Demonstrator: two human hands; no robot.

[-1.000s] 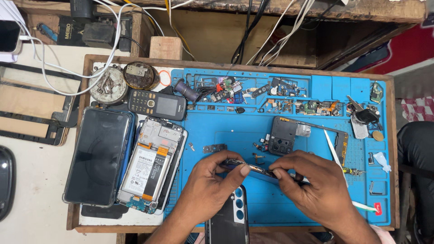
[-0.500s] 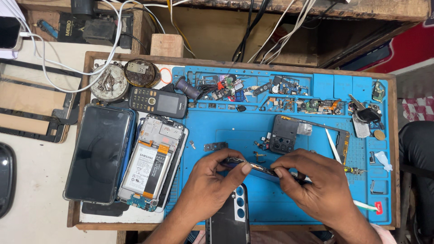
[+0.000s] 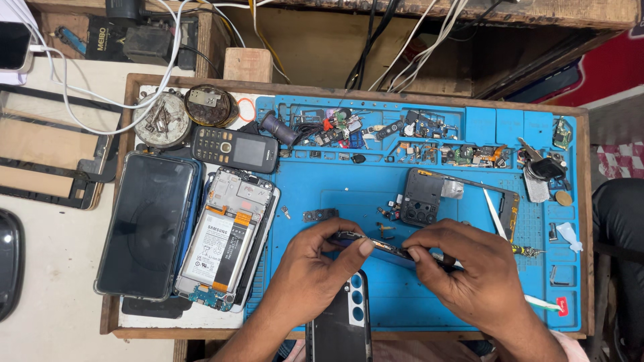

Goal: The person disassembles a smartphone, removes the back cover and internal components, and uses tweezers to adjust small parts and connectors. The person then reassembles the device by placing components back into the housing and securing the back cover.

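Observation:
My left hand (image 3: 315,268) and my right hand (image 3: 469,271) meet over the blue work mat (image 3: 349,194), both pinching a small dark circuit board (image 3: 379,247) held between their fingertips. A thin tool shaft (image 3: 446,260) shows under my right fingers. Below my left wrist lies a black phone back cover (image 3: 342,322) with camera holes. An opened phone with its battery showing (image 3: 228,241) lies left of my left hand.
A dark-screened phone (image 3: 149,224) lies at far left, a black keypad phone (image 3: 235,149) above. A black phone frame (image 3: 456,198), white spudger (image 3: 495,214), loose parts in the mat's top trays (image 3: 416,134), two round tins (image 3: 184,110), cables and a wooden block (image 3: 248,65) behind.
None visible beyond a slight shift of the view; both hands stay on the small board.

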